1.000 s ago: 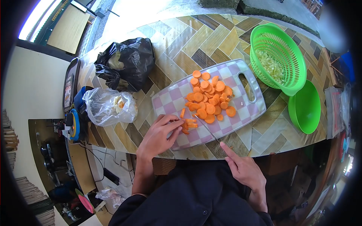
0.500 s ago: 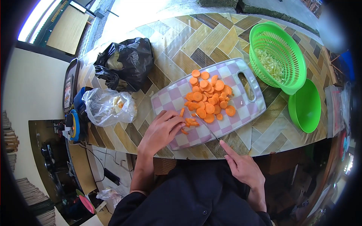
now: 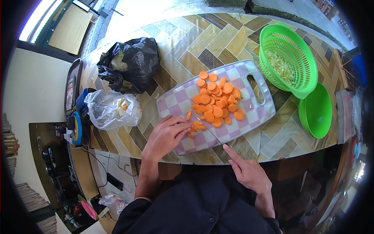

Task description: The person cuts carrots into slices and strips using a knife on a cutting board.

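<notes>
A pink and white checkered cutting board (image 3: 171, 102) bears a pile of round carrot slices (image 3: 216, 100). Beside the pile, at the board's near left part, lie thin carrot strips (image 3: 198, 125). My left hand (image 3: 165, 136) is closed, with bent fingertips pressed on carrot pieces at the strips' left edge. In my right hand (image 3: 249, 171) is a knife (image 3: 213, 134), its handle mostly hidden by the fingers. The forefinger stretches along the knife, and the blade points up and left, its tip close to the strips.
A green strainer (image 3: 307, 58) with shredded pale vegetable stands at the right, above a green bowl (image 3: 316, 113). At the left are a black plastic bag (image 3: 142, 62), a clear plastic bag (image 3: 105, 111) with scraps, and a dark tray (image 3: 74, 78) at the table edge.
My right hand and the knife have moved slightly left and up, the blade now nearer the strips. My left hand has shifted a little, its fingers still on the carrot.
</notes>
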